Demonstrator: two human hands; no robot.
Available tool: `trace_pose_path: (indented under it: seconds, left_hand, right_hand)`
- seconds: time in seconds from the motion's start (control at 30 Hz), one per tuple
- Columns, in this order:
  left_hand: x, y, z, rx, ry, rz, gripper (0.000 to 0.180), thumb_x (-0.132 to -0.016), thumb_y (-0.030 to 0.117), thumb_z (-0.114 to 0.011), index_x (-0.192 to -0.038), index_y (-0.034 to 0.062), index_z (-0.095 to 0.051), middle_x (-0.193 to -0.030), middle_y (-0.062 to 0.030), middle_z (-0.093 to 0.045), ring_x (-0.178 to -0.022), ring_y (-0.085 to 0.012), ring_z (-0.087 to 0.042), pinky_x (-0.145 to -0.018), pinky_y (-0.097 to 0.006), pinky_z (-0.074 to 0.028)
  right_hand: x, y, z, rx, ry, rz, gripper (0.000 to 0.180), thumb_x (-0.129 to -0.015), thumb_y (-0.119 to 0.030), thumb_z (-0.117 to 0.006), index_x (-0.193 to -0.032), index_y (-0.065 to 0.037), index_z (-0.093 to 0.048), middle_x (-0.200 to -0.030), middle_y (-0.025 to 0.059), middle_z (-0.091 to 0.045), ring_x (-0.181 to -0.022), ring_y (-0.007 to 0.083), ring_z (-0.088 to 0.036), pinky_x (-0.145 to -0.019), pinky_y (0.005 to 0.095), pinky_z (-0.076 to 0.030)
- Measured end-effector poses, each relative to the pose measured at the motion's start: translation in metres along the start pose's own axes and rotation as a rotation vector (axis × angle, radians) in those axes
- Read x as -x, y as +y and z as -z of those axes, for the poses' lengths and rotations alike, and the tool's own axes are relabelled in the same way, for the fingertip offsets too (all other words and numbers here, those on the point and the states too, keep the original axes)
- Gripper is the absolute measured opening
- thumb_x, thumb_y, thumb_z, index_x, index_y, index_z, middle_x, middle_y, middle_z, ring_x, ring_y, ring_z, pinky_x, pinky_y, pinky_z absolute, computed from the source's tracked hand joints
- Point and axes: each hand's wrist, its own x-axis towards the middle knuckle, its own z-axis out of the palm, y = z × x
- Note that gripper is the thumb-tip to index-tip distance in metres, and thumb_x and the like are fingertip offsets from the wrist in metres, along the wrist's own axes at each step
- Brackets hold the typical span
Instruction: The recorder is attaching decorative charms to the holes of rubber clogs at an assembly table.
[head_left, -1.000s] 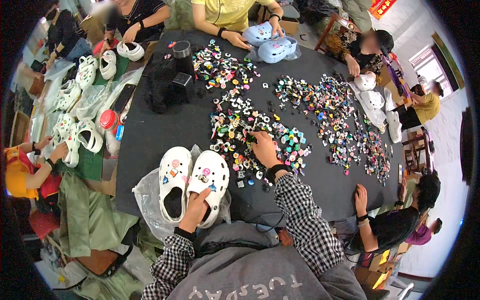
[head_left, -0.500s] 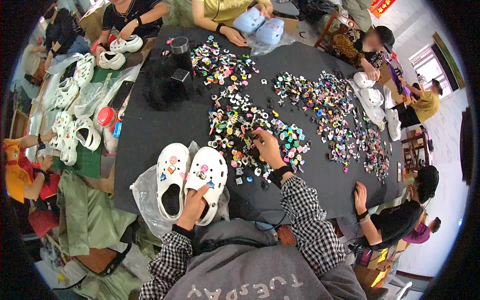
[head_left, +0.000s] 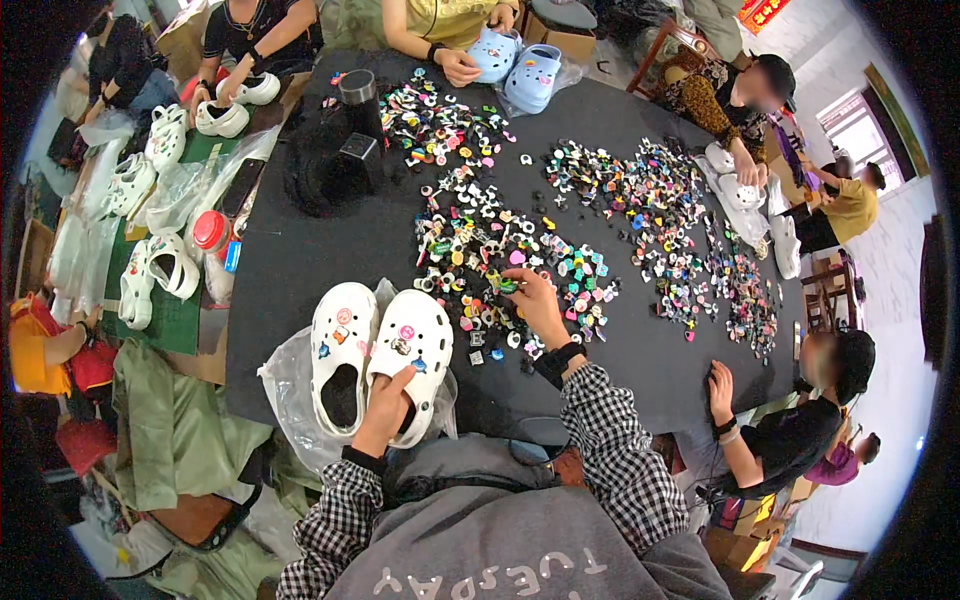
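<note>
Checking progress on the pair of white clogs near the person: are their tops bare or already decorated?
Decorated. Both white clogs carry a few small coloured charms on their uppers. The left hand rests in the right-side clog's opening.

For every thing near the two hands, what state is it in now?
Left hand: fingers inside the right white foam clog.
Right white foam clog: held, charms on top.
Left white foam clog: lying beside it, charms on top.
Right hand: fingertips on the pile of small colourful charms.
Clear plastic bag: crumpled under both clogs.
</note>
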Motion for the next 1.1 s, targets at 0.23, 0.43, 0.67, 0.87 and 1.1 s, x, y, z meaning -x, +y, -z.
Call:
trace_pose_path:
  seconds: [0.23, 0.43, 0.67, 0.87, 1.1]
  left_hand:
    - [0.002, 0.003, -0.010, 0.023, -0.004, -0.023, 0.045, -0.091, 0.002, -0.054, -0.133, -0.0001, -0.038, -0.128, -0.0102, -0.051, -0.116, -0.0226, -0.052, -0.100, -0.036, -0.043]
    - [0.002, 0.002, -0.009, 0.014, -0.016, -0.001, 0.044, -0.091, 0.001, -0.052, -0.133, 0.0009, -0.040, -0.131, -0.0102, -0.050, -0.120, -0.0228, -0.049, -0.104, -0.037, -0.038]
    - [0.002, 0.001, 0.001, -0.072, 0.007, 0.029, 0.040, -0.091, 0.004, -0.053, -0.130, -0.0012, -0.043, -0.127, -0.0089, -0.053, -0.117, -0.0208, -0.050, -0.101, -0.034, -0.040]
    - [0.005, 0.004, -0.009, -0.109, 0.018, 0.019, 0.036, -0.091, 0.011, -0.056, -0.122, -0.0044, -0.049, -0.120, -0.0081, -0.056, -0.108, -0.0168, -0.053, -0.094, -0.029, -0.041]
    - [0.004, 0.003, -0.003, -0.086, 0.028, 0.021, 0.035, -0.091, 0.010, -0.056, -0.121, -0.0063, -0.049, -0.118, -0.0095, -0.057, -0.105, -0.0181, -0.056, -0.090, -0.029, -0.044]
  right_hand:
    - [-0.006, 0.011, -0.006, -0.147, -0.014, 0.043, 0.032, -0.078, 0.006, -0.056, -0.110, -0.002, -0.059, -0.103, 0.0115, -0.066, -0.092, 0.0225, -0.065, -0.079, 0.0313, -0.050]
    - [-0.010, 0.009, -0.014, 0.396, 0.152, 0.512, 0.033, -0.074, 0.011, -0.049, -0.102, -0.003, -0.060, -0.103, 0.0135, -0.061, -0.100, 0.0297, -0.058, -0.087, 0.0377, -0.046]
    - [-0.018, -0.015, -0.054, 0.506, 0.119, 0.424, 0.016, -0.074, -0.005, -0.063, -0.090, -0.005, -0.062, -0.091, 0.0118, -0.057, -0.093, 0.0315, -0.053, -0.080, 0.0414, -0.045]
    - [-0.023, -0.018, -0.069, 0.513, 0.198, 0.425, 0.023, -0.070, -0.008, -0.071, -0.083, -0.006, -0.053, -0.089, 0.0113, -0.053, -0.088, 0.0331, -0.052, -0.076, 0.0429, -0.043]
    - [-0.006, -0.025, -0.041, 0.071, 0.064, 0.142, 0.020, -0.082, -0.009, -0.068, -0.093, -0.001, -0.054, -0.073, 0.0087, -0.063, -0.062, 0.0161, -0.061, -0.057, 0.0287, -0.048]
